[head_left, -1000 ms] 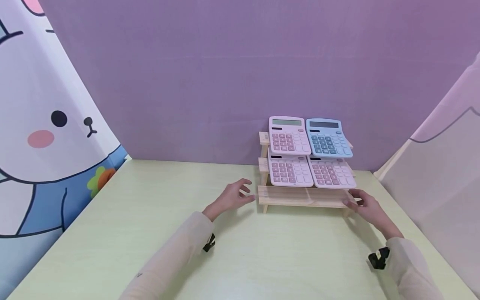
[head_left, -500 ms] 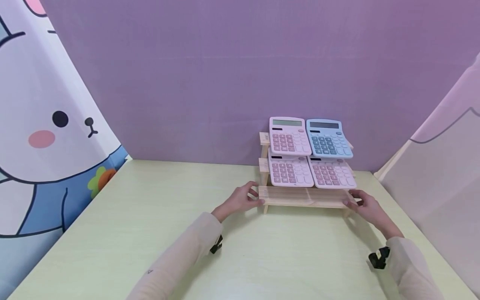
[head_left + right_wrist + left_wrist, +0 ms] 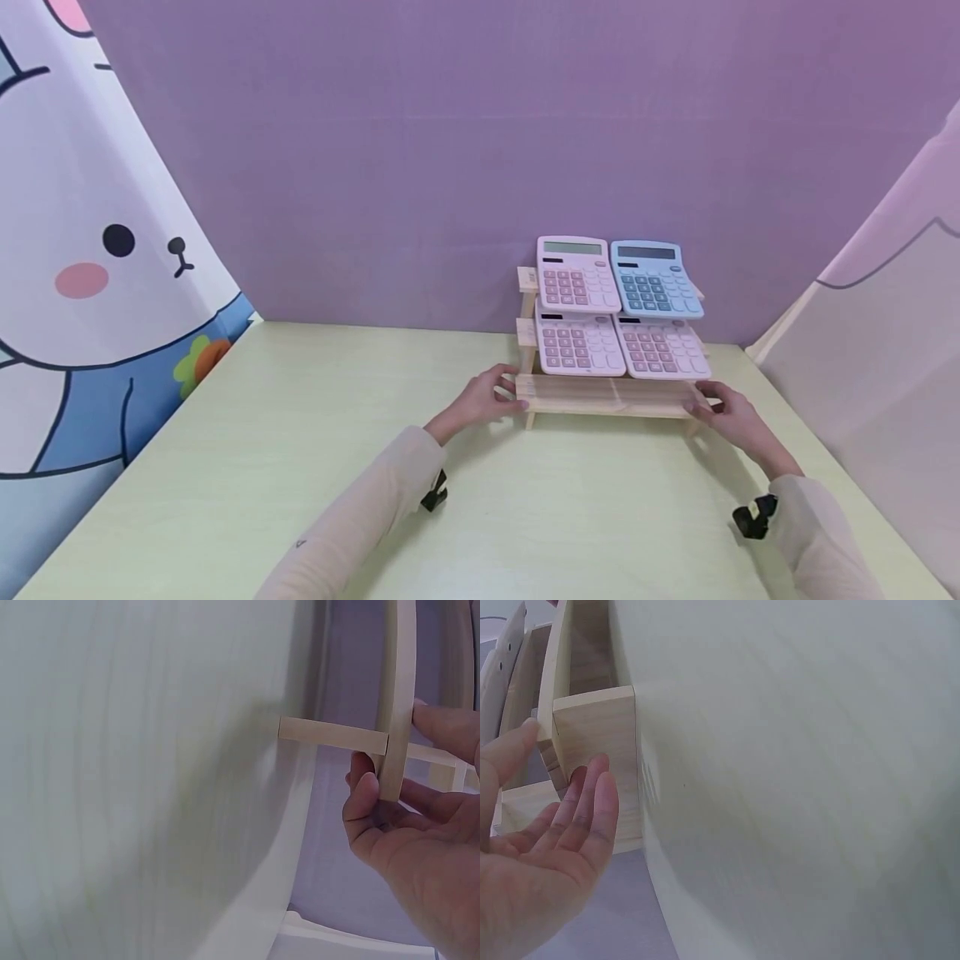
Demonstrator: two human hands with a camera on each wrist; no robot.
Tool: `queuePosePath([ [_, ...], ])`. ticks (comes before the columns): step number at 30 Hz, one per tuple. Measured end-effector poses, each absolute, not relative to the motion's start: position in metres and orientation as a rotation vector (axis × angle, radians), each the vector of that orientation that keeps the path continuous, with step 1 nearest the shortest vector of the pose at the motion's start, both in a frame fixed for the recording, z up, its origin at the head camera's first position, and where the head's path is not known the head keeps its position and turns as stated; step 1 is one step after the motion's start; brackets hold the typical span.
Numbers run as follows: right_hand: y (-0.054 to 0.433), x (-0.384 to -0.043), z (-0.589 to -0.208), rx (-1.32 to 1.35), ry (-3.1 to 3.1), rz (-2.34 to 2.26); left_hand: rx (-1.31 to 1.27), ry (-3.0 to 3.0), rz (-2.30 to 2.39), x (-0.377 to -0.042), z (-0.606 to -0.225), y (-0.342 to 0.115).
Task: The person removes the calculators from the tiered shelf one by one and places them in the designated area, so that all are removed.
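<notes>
A three-step wooden display rack (image 3: 611, 395) stands on the table against the purple backdrop. Its top step carries a pink calculator (image 3: 576, 275) and a blue calculator (image 3: 655, 279). Two more pink calculators lean on the middle step, and the bottom step is bare. My left hand (image 3: 482, 398) holds the left end of the bottom step; in the left wrist view the thumb is on the board and the fingers reach under it by the leg (image 3: 596, 724). At the other end, my right hand (image 3: 733, 417) grips the same board, fingers curled beneath, thumb on top, as the right wrist view shows.
The pale table (image 3: 360, 375) stretches left and in front of the rack. A purple backdrop (image 3: 375, 167) rises close behind it. A cartoon-print cloth (image 3: 82, 200) hangs at the left, and another pale cloth (image 3: 892, 358) at the right.
My left hand has moved right, from beside the rack onto the left end of its bottom step. The right hand keeps its hold, and the rack stands in the same place.
</notes>
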State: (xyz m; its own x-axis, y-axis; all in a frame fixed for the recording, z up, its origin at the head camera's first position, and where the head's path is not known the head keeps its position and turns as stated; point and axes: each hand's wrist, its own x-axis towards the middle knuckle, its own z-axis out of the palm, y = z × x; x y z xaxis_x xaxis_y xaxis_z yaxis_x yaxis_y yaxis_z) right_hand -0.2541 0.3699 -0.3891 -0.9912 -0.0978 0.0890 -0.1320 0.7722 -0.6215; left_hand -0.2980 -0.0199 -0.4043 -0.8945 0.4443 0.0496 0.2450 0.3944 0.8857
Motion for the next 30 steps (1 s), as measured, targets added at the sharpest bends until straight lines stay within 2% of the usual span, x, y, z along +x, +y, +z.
queuePosePath([
  [30,0.3733,-0.2573,-0.3913,0.200,-2.907,1.042,0.502,2.370,1.598,-0.2949,-0.4040,-0.0161],
])
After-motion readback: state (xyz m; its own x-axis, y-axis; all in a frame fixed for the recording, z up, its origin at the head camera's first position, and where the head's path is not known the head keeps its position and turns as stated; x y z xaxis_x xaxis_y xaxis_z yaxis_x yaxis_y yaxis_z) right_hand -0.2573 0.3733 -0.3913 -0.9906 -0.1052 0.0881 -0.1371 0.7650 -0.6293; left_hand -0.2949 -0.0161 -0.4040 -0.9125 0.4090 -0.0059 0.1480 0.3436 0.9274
